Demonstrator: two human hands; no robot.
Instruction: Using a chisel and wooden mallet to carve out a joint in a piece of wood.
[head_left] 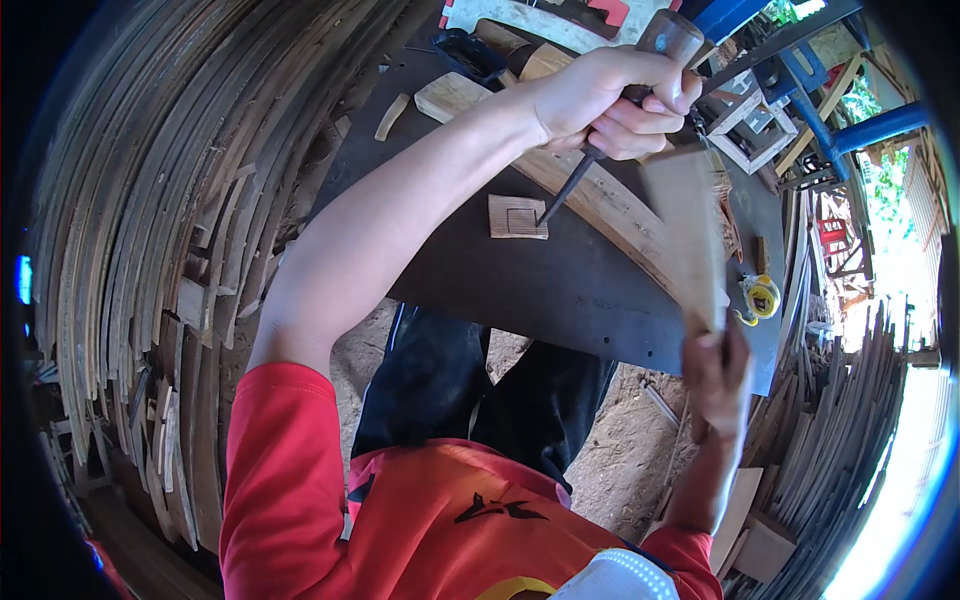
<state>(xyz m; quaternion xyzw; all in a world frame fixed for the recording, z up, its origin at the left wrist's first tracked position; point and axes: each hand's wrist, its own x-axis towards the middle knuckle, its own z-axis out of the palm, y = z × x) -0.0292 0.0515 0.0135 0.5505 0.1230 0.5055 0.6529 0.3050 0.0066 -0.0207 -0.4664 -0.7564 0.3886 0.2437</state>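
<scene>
My left hand (630, 110) is closed around a chisel (670, 40), whose steel blade slants down to a small square wood piece (505, 218) with a square outline marked on it. This piece lies on the dark worktop (500, 300). My right hand (715, 385) grips a pale, flat wooden striker (685, 230), blurred by motion, raised across the right part of the worktop. Behind the striker and my left arm, a long wooden board (610, 220) lies diagonally.
A yellow tape measure (762, 297) sits at the worktop's right edge. Blue metal framework (875, 125) stands at back right, beside a pale frame (750, 135). A dark tool (460, 55) lies at the back. Long timber strips (140, 220) line the left; more stand right (840, 420).
</scene>
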